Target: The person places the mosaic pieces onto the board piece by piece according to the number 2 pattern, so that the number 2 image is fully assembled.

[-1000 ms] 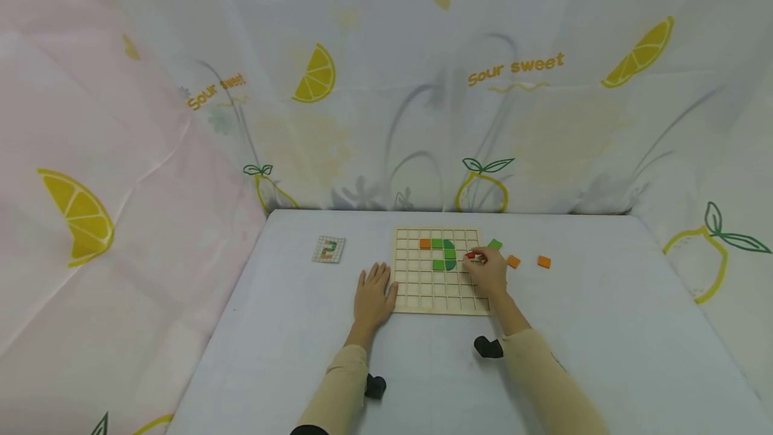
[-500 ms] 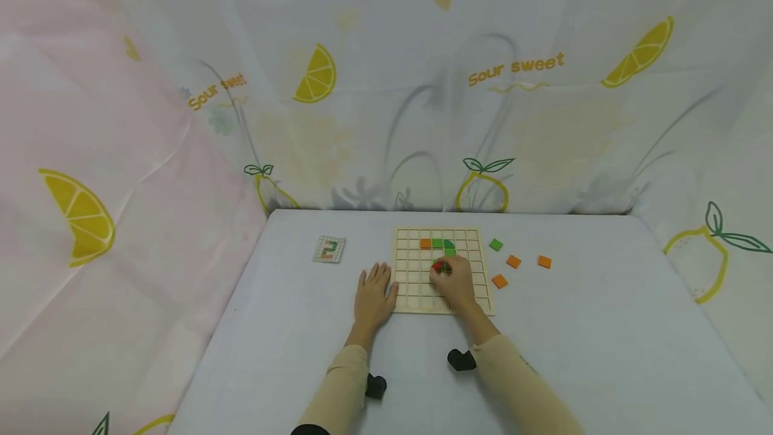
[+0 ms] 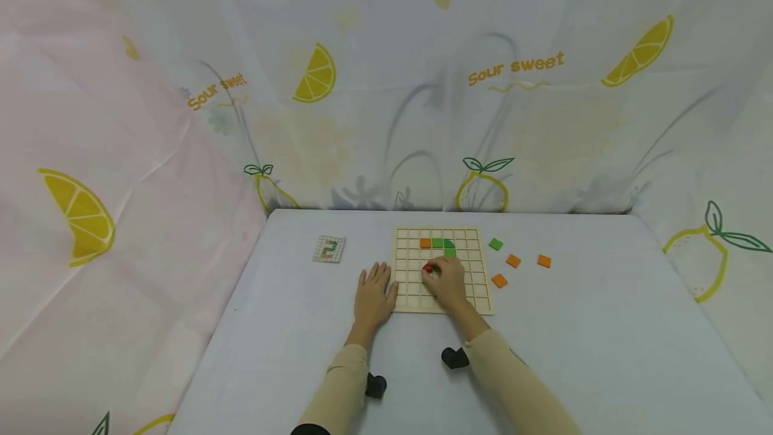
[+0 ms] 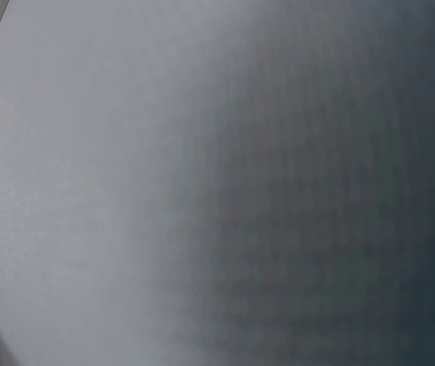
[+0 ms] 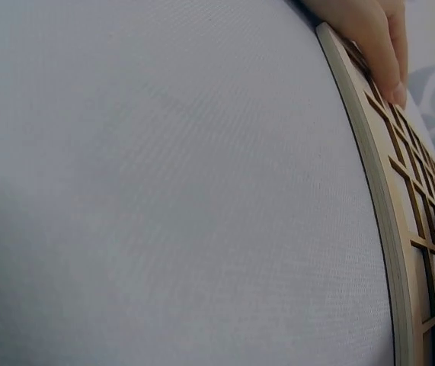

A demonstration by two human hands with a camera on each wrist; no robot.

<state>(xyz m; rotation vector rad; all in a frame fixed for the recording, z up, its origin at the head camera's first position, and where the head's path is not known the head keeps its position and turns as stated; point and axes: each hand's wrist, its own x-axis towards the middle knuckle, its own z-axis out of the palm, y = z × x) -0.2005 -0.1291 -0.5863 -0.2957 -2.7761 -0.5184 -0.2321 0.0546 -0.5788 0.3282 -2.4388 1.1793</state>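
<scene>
A pale wooden grid board (image 3: 407, 287) lies on the white table. My right hand (image 3: 448, 282) is over its middle and pinches a small red piece (image 3: 428, 267) between thumb and fingertips. Behind that hand, an orange square tile (image 3: 425, 244), a green square tile (image 3: 437, 243) and a dark green rounded tile (image 3: 449, 244) sit in a row in the grid. Another green tile (image 3: 449, 252) shows just below them; lower tiles are hidden by the hand. My left hand (image 3: 372, 297) rests flat at the board's left edge, fingers straight, thumb by the rim.
Right of the board lie a loose green tile (image 3: 496, 244) and three orange tiles, the farthest one (image 3: 544, 261) well to the right. A small pattern card (image 3: 329, 249) with a "2" shape lies to the left. The left wrist view is mostly white tablecloth (image 4: 87, 152).
My right hand has moved left from the board's right edge to its middle, carrying the red piece. An orange tile it hid is now uncovered. The left hand has stayed still.
</scene>
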